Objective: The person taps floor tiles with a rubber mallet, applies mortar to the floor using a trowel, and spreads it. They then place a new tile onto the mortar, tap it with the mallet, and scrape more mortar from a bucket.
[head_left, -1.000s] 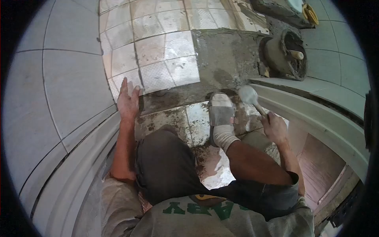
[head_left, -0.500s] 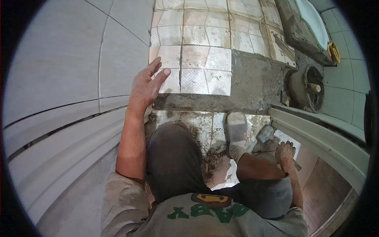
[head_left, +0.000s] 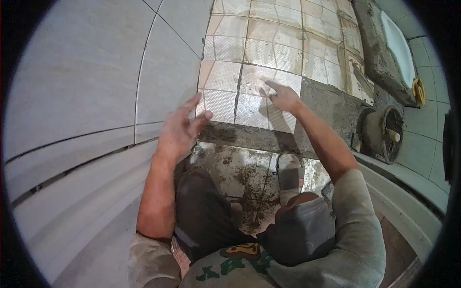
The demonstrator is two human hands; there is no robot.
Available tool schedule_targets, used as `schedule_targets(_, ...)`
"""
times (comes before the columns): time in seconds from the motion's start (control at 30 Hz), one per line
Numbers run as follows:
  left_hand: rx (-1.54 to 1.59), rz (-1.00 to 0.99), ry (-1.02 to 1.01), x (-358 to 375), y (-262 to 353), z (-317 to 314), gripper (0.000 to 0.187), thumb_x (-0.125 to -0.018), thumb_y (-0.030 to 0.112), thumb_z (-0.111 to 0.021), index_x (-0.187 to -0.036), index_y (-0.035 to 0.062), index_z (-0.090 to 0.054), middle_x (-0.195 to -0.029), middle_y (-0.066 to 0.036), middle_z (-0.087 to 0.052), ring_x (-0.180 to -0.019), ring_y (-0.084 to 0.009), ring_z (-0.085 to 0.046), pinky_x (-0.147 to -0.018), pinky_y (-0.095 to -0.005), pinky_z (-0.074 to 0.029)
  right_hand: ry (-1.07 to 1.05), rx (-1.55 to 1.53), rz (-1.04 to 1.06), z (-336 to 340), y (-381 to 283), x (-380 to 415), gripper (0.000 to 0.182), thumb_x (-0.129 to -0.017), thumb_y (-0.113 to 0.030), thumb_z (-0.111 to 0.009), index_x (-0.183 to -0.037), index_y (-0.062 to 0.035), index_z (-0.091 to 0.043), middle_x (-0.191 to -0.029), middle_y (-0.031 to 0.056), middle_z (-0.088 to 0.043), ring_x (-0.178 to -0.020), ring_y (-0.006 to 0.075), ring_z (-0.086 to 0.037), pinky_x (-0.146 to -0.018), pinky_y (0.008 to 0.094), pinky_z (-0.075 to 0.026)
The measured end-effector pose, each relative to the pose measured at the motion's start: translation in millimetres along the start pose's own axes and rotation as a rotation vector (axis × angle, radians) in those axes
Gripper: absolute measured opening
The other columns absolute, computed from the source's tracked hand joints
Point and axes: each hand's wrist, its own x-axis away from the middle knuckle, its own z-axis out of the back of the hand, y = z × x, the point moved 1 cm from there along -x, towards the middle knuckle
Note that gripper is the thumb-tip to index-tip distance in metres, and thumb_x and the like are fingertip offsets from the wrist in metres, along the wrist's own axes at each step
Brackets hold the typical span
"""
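Note:
My left hand (head_left: 178, 128) hovers by the wall at the near left corner of a floor tile, thumb and fingers spread, holding nothing. Over the near right floor tile (head_left: 254, 106) is my right hand (head_left: 284, 97), its index finger stretched out above the patterned surface and its palm bare of any tool. A dark joint runs between this tile and the left floor tile (head_left: 217, 104). Wet grey mortar (head_left: 324, 103) borders the tiles on the right and along their near edge.
A mortar-smeared bucket (head_left: 379, 137) with a pale handle in it stands at the right. Behind it are a white basin (head_left: 397, 48) set in rough cement and a yellow cloth (head_left: 419, 91). Large wall tiles (head_left: 81, 72) rise at the left; my sandalled foot (head_left: 289, 168) rests on dirty flooring.
My right hand has come from the low right, beside a grey lump and tool, up over the tile. My left hand stays open near the wall. The view has shifted slightly.

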Motion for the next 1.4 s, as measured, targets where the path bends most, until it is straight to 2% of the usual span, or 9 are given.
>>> schedule_targets(0.17,-0.022,0.021,-0.048,-9,-10,-14,0.051,-0.089,0.027,-0.065,-0.131,0.0019,-0.052,-0.126,-0.019,-0.059,-0.122,-0.0286,-0.054,-0.101,-0.038,-0.041,-0.297,0.089,-0.102,-10,-36,-98,0.057,-0.085,-0.025,-0.05,-0.14,-0.0125,-0.04,-0.126,0.0244,-0.056,-0.113,0.0385,-0.056,-0.097,0.0414,-0.044)
schedule_targets(0.23,-0.128,-0.146,-0.076,-11,-20,-19,0.046,-0.089,0.026,-0.064,-0.128,0.0021,-0.055,-0.121,-0.021,-0.061,-0.115,-0.033,-0.058,-0.097,-0.0383,-0.044,-0.317,0.15,-0.091,-38,-23,-127,0.059,-0.084,-0.026,-0.049,-0.14,-0.0064,-0.04,-0.125,0.0243,-0.057,-0.112,0.0363,-0.057,-0.096,0.0395,-0.045)
schedule_targets(0.37,-0.113,-0.163,-0.231,-12,-26,-26,0.044,-0.089,0.025,-0.062,-0.128,0.004,-0.055,-0.117,-0.023,-0.061,-0.106,-0.0377,-0.06,-0.091,-0.0411,-0.047,-0.215,0.231,0.096,-52,-20,-137,0.069,-0.081,-0.024,-0.05,-0.141,0.0051,-0.032,-0.117,0.0241,-0.061,-0.108,0.0333,-0.061,-0.093,0.0368,-0.047)
schedule_targets(0.5,-0.235,-0.226,-0.273,-14,-32,-26,0.047,-0.089,0.026,-0.062,-0.131,0.0053,-0.052,-0.113,-0.023,-0.062,-0.1,-0.0391,-0.06,-0.088,-0.0431,-0.048,-0.245,0.319,0.133,-63,-14,-139,0.069,-0.083,-0.022,-0.048,-0.144,0.0032,-0.027,-0.114,0.0242,-0.063,-0.107,0.0338,-0.061,-0.093,0.0377,-0.047)
schedule_targets(0.63,-0.162,-0.243,-0.256,-13,-30,-26,0.048,-0.091,0.027,-0.06,-0.133,0.0058,-0.05,-0.115,-0.022,-0.062,-0.103,-0.0381,-0.059,-0.09,-0.0432,-0.047,-0.249,0.355,0.114,-75,-1,-133,0.058,-0.09,-0.017,-0.038,-0.143,0.0022,-0.029,-0.131,0.0199,-0.054,-0.105,0.0321,-0.062,-0.094,0.0365,-0.049)
schedule_targets(1.07,-0.132,-0.246,-0.275,-10,-31,-27,0.05,-0.091,0.029,-0.059,-0.135,0.0076,-0.048,-0.12,-0.023,-0.06,-0.11,-0.0376,-0.058,-0.094,-0.0418,-0.045,-0.34,0.028,-0.103,-68,-20,-98,0.073,-0.08,-0.02,-0.05,-0.149,-0.0199,-0.025,-0.127,0.0184,-0.058,-0.11,0.0337,-0.06,-0.097,0.0389,-0.047)
schedule_targets(1.17,-0.153,-0.243,-0.271,-10,-28,-27,0.045,-0.089,0.025,-0.06,-0.128,0.0037,-0.052,-0.116,-0.021,-0.062,-0.107,-0.0379,-0.059,-0.093,-0.0435,-0.045,-0.29,-0.023,-0.112,-74,-19,-86,0.057,-0.09,-0.02,-0.047,-0.145,-0.0246,-0.035,-0.116,0.0177,-0.063,-0.105,0.0374,-0.06,-0.094,0.0427,-0.047)
schedule_targets(1.27,-0.131,-0.283,-0.23,-9,-26,-25,0.045,-0.089,0.025,-0.06,-0.128,0.0037,-0.052,-0.115,-0.022,-0.062,-0.106,-0.0384,-0.059,-0.092,-0.0443,-0.045,-0.292,-0.15,-0.146,-89,-11,-80,0.056,-0.088,-0.019,-0.047,-0.143,-0.0243,-0.04,-0.136,0.0116,-0.052,-0.117,0.0335,-0.056,-0.102,0.039,-0.044)
schedule_targets(1.4,-0.14,-0.224,-0.279,-11,-23,-23,0.048,-0.09,0.028,-0.06,-0.131,0.005,-0.051,-0.112,-0.023,-0.062,-0.102,-0.0377,-0.06,-0.089,-0.0436,-0.046,-0.331,-0.142,-0.112,-79,-16,-72,0.051,-0.089,-0.018,-0.045,-0.14,-0.0221,-0.044,-0.135,0.0117,-0.053,-0.119,0.0325,-0.054,-0.103,0.0388,-0.043)
